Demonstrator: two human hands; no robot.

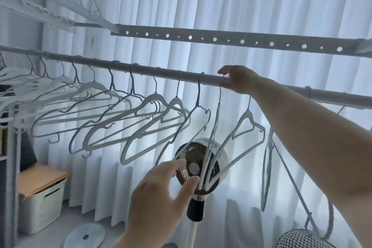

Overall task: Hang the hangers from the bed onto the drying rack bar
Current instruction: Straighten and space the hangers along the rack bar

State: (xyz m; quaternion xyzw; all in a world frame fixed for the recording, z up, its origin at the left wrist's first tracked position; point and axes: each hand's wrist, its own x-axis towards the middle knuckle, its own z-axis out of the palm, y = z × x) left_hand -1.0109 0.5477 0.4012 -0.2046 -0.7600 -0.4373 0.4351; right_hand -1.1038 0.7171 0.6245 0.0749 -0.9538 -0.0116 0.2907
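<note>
The hanger (216, 127) in play dangles edge-on from the drying rack bar (141, 68), its hook at the spot where the right hand (238, 80) reaches up. That hand's thumb and forefinger curl round bar and hook together. Well below the bar, the left hand (161, 193) is raised with fingers spread, its thumb tip touching the hanger's lower end. Along the bar to the left of the right hand hangs a row of pale hangers (141, 119), and one more hanger (247, 127) hangs just under the right forearm. Below the bar stands a round fan (191, 159). Behind it falls a white curtain (241, 16), and above it run perforated rails (221, 40).
</note>
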